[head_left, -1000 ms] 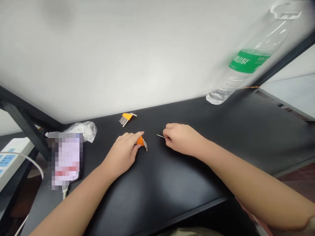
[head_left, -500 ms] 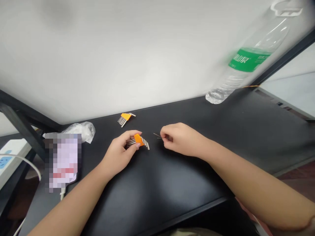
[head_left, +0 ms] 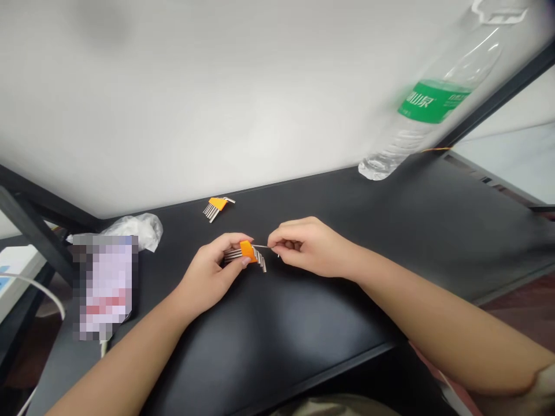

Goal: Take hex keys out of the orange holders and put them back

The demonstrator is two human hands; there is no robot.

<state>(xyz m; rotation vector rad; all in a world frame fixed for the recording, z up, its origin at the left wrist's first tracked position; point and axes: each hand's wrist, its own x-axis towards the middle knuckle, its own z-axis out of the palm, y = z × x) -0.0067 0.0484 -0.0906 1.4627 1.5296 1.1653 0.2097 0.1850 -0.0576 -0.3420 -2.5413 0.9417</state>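
Note:
My left hand (head_left: 217,266) grips an orange hex key holder (head_left: 247,251) between thumb and fingers. Several silver L-shaped keys pass through it, their bent ends pointing right. Closed in a pinch, my right hand (head_left: 306,247) has a thin hex key (head_left: 261,247) whose long end reaches the holder's upper right edge. Whether its tip is inside the holder I cannot tell. A small bit of metal also shows under the right fingers. Behind the left hand, a second orange holder with hex keys (head_left: 217,204) lies on the black table (head_left: 277,335).
A clear plastic bottle with a green label (head_left: 433,103) stands at the back right against the white wall (head_left: 243,104). On the left lie a crumpled plastic bag (head_left: 150,230) and a blurred-out phone-like object (head_left: 108,283) with a white cable. A white power strip (head_left: 17,271) sits at far left.
My right hand has moved left, bringing the thin hex key from apart to the holder's edge. The left hand keeps its hold. The whole view has shifted slightly.

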